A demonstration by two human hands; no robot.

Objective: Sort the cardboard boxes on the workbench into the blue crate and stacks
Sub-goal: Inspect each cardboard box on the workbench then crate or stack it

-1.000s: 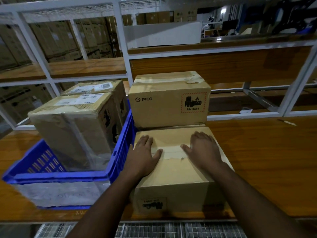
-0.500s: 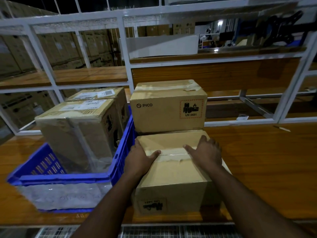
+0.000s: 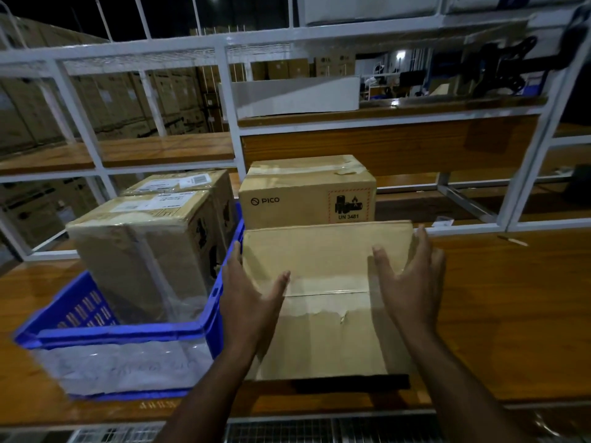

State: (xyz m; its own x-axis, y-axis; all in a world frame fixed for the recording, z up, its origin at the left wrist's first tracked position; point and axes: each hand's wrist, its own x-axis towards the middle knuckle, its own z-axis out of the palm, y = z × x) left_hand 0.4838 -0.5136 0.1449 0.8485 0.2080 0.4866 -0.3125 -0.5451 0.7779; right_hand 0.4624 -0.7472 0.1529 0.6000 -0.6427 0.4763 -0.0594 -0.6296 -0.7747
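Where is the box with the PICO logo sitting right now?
In the head view, the PICO box stands at centre on the workbench, right of the blue crate and directly behind the plain box between both hands.

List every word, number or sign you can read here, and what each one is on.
"PICO", with a round logo: front of the rear box.
"UN 3481", under a battery hazard sign: same box front.
White shipping labels on the two boxes in the blue crate: too blurred to read.
The box being lifted: no readable print.
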